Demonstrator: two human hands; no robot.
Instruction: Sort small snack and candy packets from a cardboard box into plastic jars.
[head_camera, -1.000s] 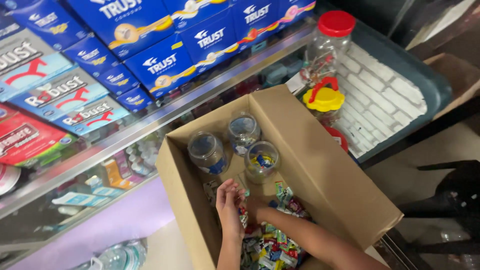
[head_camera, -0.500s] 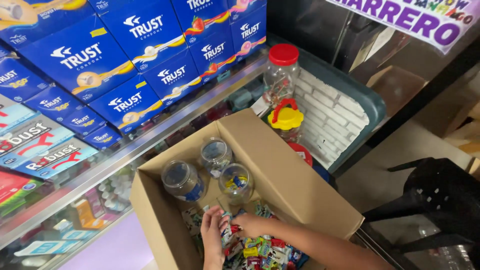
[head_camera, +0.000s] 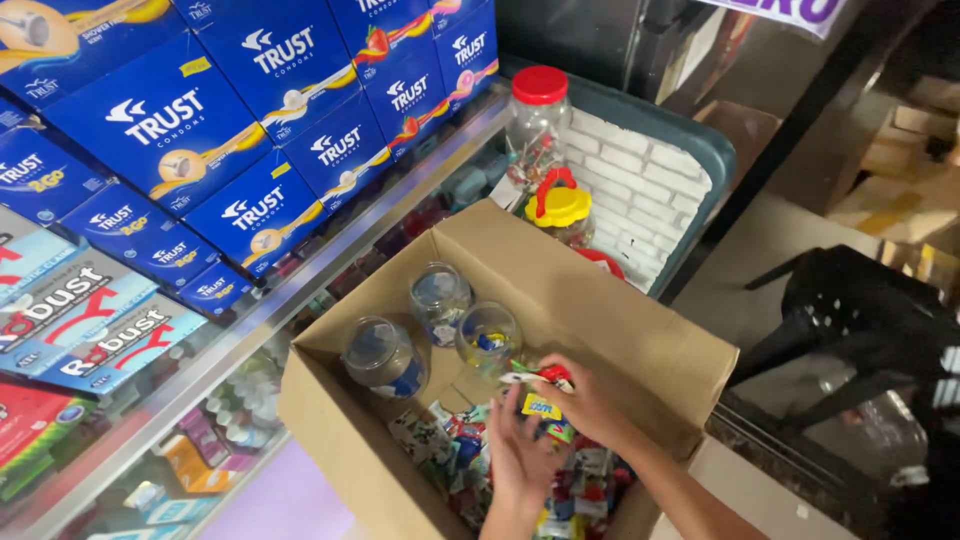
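Inside the open brown corrugated cardboard box (head_camera: 640, 350): 3 clear round jars (head_camera: 440, 300), smooth and glossy, beside a loose heap of crinkly, bright sweet wrappers (head_camera: 470, 450). Right hand (head_camera: 585, 400) pinching a fistful of small colourful foil-wrapped candies (head_camera: 540, 385) above the heap. Left hand (head_camera: 520, 460) spread open, fingertips touching the bunch.

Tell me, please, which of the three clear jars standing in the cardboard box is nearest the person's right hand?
The right-most jar, with colourful sweets at its bottom, stands just left of the right hand; the other two jars stand farther left.
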